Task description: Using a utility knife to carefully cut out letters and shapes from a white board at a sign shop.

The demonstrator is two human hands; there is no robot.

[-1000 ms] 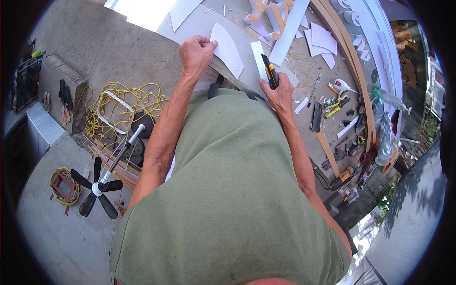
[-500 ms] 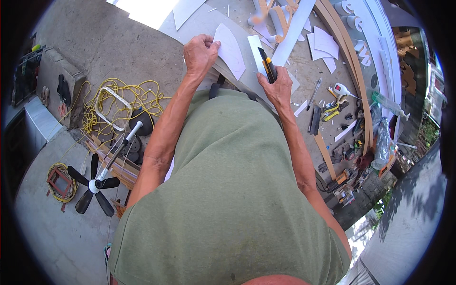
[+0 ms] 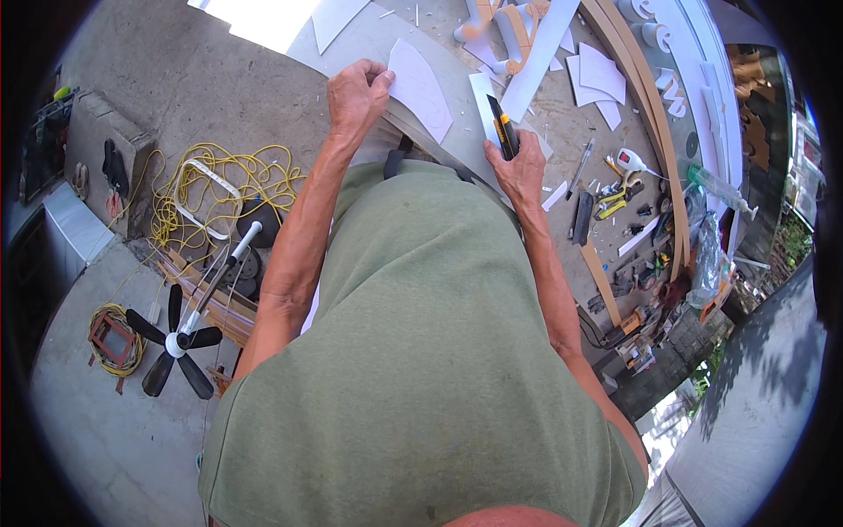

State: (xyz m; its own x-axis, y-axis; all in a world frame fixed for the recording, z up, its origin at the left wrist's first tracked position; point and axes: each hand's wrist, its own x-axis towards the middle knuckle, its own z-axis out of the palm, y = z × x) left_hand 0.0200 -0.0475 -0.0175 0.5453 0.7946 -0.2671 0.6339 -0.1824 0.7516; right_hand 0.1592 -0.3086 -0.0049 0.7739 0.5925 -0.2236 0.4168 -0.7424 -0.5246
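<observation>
My left hand (image 3: 355,103) pinches the left edge of a white, pointed piece with a curved side (image 3: 421,92), which bears faint drawn lines and lies over a grey board (image 3: 345,58). In my right hand (image 3: 520,172) is a black and yellow utility knife (image 3: 500,119), held upright along the view with the blade end pointing away from me. A narrow white strip (image 3: 480,93) lies on the board just left of the knife. Whether my right hand touches that strip I cannot tell.
The worktable holds cut white sheets (image 3: 600,73), cardboard-faced curved pieces (image 3: 514,35), long brown strips (image 3: 657,132), a glue gun (image 3: 634,162), pliers (image 3: 612,204) and loose tools. Down left are a tangled yellow cord (image 3: 268,184), a black-bladed fan (image 3: 176,342) and a concrete block (image 3: 110,132).
My left hand has shifted slightly left and up since half a second ago, with the white piece still pinched. My right hand with the knife has moved a little right and down.
</observation>
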